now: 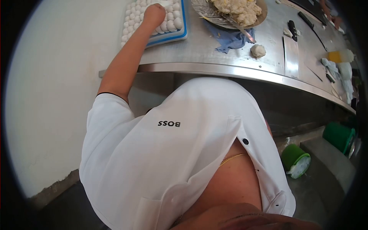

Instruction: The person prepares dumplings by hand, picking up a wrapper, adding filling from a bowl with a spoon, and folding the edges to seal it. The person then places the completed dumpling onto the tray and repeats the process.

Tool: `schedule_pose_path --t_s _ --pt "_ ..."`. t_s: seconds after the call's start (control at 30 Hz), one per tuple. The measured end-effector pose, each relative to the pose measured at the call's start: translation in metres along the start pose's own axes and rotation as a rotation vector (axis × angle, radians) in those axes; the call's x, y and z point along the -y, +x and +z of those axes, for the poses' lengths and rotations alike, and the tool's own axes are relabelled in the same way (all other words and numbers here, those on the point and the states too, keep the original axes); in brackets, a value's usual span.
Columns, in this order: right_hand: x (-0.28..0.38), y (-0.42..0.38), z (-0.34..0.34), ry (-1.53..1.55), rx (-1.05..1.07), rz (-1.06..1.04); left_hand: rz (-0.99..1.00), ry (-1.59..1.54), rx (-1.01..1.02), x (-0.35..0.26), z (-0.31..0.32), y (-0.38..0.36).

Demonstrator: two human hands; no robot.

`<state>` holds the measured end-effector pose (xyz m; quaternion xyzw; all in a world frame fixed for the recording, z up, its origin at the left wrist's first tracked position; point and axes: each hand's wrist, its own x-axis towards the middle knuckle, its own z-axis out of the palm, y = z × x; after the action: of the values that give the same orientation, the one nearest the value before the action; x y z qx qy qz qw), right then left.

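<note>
A person in a white shirt (126, 161) reaches over a steel table (268, 38) to a blue-rimmed tray (185, 23) packed with white balls (170, 25). The left hand (155, 14), fingers curled inward, is over the balls; whether it grips one cannot be told. The right hand is out of view. Right of the tray, a bowl (203, 9) holds pale mixture (239, 11) above a blue cloth (230, 41), near a lone ball (258, 51) and a cleaver (291, 57).
</note>
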<state>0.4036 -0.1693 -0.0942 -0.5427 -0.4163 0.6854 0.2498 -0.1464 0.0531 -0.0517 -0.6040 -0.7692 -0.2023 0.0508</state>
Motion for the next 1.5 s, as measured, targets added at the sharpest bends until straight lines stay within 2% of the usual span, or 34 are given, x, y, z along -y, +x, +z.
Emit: schedule_pose_path --t_s 0.07,0.13,0.17,0.2,0.23,0.3,0.33,0.4,0.43,0.5,0.53,0.6,0.63,0.7,0.73,0.8,0.87,0.93,1.03,1.2,1.33,1.5 --pt "-0.03 -0.009 -0.016 -0.146 -0.087 0.15 -0.015 -0.076 -0.054 0.011 -0.009 0.01" --pt "-0.056 -0.03 -0.03 -0.288 -0.147 0.293 -0.374 -0.476 0.13 0.006 -0.036 0.006" --pt "-0.05 -0.037 -0.024 -0.317 -0.168 0.326 -0.314 -0.481 -0.077 0.014 -0.032 0.004" --pt "-0.044 -0.043 -0.018 -0.33 -0.178 0.342 -0.315 -0.495 -0.077 0.024 -0.032 0.008" --pt "-0.036 -0.041 -0.01 -0.337 -0.187 0.342 -0.362 -0.644 -0.034 0.036 -0.034 0.014" --pt "0.03 -0.028 0.03 -0.582 -0.018 0.275 -0.402 -0.885 0.008 0.048 -0.04 0.021" --pt "0.044 -0.019 0.038 -0.586 -0.03 0.278 -0.4 -0.898 0.012 0.054 -0.045 0.025" --pt "0.068 -0.004 0.055 -0.817 0.09 0.002 -0.524 -1.078 0.131 0.069 -0.052 0.031" --pt "0.092 -0.004 0.07 -0.706 0.124 -0.057 -0.518 -1.089 0.135 0.077 -0.049 0.035" --pt "0.144 -0.005 0.106 -0.597 0.147 -0.117 -0.454 -1.409 0.154 0.09 -0.039 0.047" --pt "0.166 -0.004 0.122 -0.501 0.193 -0.143 -0.448 -1.416 0.161 0.084 -0.048 0.046" --pt "0.19 0.007 0.155 -0.405 0.223 -0.176 -0.489 -1.819 0.313 0.046 -0.087 0.026" --pt "0.197 0.014 0.172 -0.409 0.198 -0.247 -0.478 -1.825 0.32 0.032 -0.103 0.015" --pt "0.207 0.039 0.2 -0.474 0.16 -0.4 -0.31 -1.928 0.454 0.011 -0.125 -0.007" --pt "0.21 0.056 0.212 -0.533 0.147 -0.477 -0.309 -1.933 0.459 0.006 -0.127 -0.015" --pt "0.215 0.085 0.235 -0.65 0.072 -0.761 -0.375 -2.023 0.475 -0.006 -0.13 -0.03" --pt "0.226 0.102 0.255 -0.701 -0.016 -0.87 -0.379 -2.073 0.45 -0.023 -0.138 -0.052" --pt "0.238 0.112 0.264 -0.655 0.004 -0.873 -0.38 -2.121 0.393 -0.04 -0.15 -0.07" --pt "0.249 0.119 0.263 -0.585 0.082 -0.865 -0.475 -1.945 0.264 -0.061 -0.165 -0.089" --pt "0.248 0.121 0.234 -0.532 0.223 -0.898 -0.477 -2.001 0.245 -0.094 -0.163 -0.11" --pt "0.243 0.131 0.208 -0.46 0.314 -0.841 -0.496 -1.968 0.161 -0.119 -0.15 -0.123" --pt "0.237 0.143 0.187 -0.425 0.398 -0.805 -0.459 -1.929 0.184 -0.137 -0.139 -0.129"
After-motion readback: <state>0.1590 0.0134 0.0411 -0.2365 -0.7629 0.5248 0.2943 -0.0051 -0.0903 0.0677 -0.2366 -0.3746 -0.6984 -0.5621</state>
